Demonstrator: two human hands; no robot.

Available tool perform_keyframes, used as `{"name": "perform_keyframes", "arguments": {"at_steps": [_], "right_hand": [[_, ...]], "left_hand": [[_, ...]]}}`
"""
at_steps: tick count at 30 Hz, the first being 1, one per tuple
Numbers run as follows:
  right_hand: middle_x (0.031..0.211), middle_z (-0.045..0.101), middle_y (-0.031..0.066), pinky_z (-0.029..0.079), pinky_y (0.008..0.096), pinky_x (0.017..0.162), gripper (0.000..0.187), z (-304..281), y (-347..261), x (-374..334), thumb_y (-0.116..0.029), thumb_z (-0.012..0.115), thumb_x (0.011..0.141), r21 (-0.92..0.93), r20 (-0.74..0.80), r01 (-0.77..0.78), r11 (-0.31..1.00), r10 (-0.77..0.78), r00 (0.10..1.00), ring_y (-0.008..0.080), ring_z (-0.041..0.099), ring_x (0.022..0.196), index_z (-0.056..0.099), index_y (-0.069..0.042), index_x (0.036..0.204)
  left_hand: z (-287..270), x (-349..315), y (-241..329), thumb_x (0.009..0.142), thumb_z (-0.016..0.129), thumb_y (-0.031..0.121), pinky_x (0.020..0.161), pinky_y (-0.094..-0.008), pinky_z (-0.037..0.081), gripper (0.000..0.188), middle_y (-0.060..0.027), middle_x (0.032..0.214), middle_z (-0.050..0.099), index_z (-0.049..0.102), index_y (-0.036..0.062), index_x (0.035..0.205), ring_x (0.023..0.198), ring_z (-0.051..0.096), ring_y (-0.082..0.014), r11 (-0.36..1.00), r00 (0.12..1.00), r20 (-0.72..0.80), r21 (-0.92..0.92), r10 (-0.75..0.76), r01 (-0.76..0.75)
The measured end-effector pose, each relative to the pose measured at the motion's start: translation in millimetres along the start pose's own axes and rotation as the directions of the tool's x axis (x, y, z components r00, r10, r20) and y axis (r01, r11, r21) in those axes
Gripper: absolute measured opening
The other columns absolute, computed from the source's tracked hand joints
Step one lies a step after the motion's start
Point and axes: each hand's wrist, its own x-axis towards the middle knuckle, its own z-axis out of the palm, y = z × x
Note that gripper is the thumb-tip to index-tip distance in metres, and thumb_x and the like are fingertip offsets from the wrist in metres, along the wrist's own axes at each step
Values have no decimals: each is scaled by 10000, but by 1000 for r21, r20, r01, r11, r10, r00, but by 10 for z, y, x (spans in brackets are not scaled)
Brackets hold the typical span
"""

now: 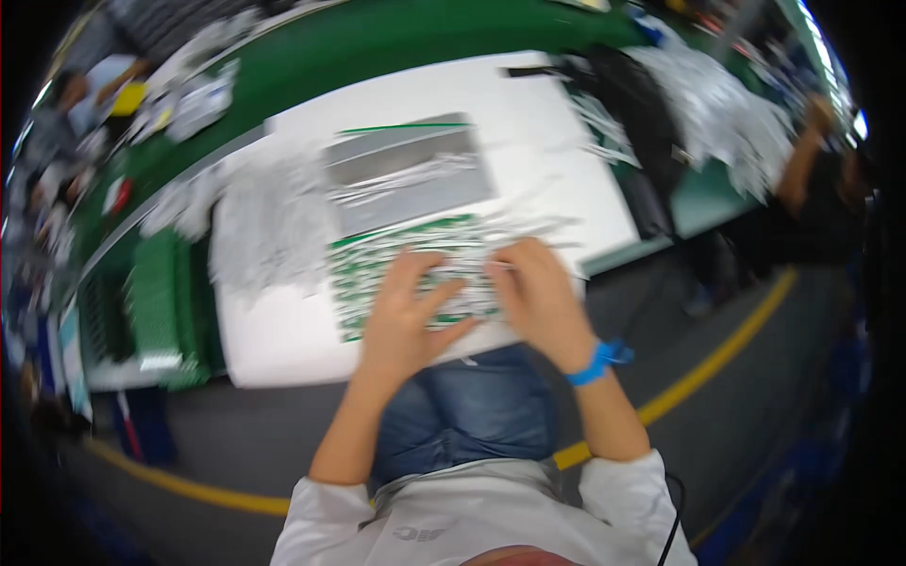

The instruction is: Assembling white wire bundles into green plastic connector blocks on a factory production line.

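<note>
A green slatted panel (351,304) lies in front of me on the white work surface (274,349), with many thin white strips across it. My left hand (411,316) rests over its middle, fingers spread and thumb apart, and I see nothing held in it. At the panel's right side my right hand (543,297) has thumb and fingertips drawn together in a pinch. Blur hides what is between them; thin white strips are close by. Beyond the panel sits a grey tray (377,217) with white strips and a green edge.
Left of the panel lies a heap of white strips (269,222). Green crates (165,292) stand at the far left. On the right are a black bag-like item (642,123) and a large white bundle (717,113). Other people (816,189) work at both sides.
</note>
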Motion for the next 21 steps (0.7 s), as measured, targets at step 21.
{"name": "perform_keyframes", "arguments": {"at_steps": [21], "right_hand": [[803, 471, 121, 392, 345, 699, 202, -499, 438, -687, -152, 436, 972, -17, -731, 43, 999, -42, 681, 232, 454, 737, 478, 3, 849]], "left_hand": [[-568, 597, -264, 772, 712, 105, 813, -388, 469, 298, -144, 1008, 618, 631, 44, 1052, 932, 591, -331, 965, 998, -46, 256, -49, 59]]}}
